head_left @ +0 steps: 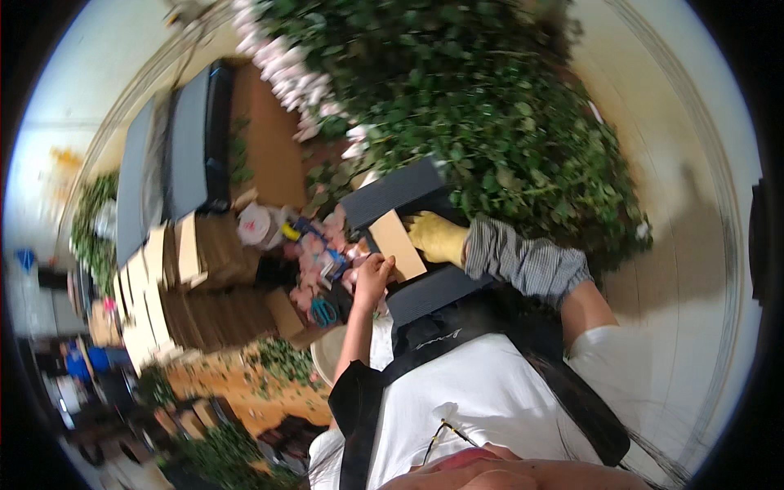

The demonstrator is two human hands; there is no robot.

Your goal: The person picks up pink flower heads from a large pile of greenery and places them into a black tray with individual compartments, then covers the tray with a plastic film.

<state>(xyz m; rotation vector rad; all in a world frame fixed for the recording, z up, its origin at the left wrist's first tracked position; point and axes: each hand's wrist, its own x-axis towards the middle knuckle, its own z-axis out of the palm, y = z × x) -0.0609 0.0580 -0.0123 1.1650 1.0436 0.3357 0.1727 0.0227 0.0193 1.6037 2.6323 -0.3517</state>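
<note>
Near the middle, my bare left hand (372, 273) has its fingers closed on the lower left of a small tan cardboard piece (396, 243). My right hand (436, 238), in a yellow glove, has bent fingers closed at that piece's right edge. The cardboard lies over a dark box, between a ribbed dark grey flap (392, 192) above and a second flap (437, 294) below. Just left are teal scissors (323, 310), pink scraps (310, 269), a yellow-and-blue tool (291, 229) and a white roll (260, 226).
Leafy stems with pink-white wrapped heads (282, 61) fill the top and right. At left are stacked folded cardboard (196, 310) and large grey boards (188, 147). Leaves litter an orange surface (245, 384) at lower left. A pale rim (321, 358) shows behind my left arm.
</note>
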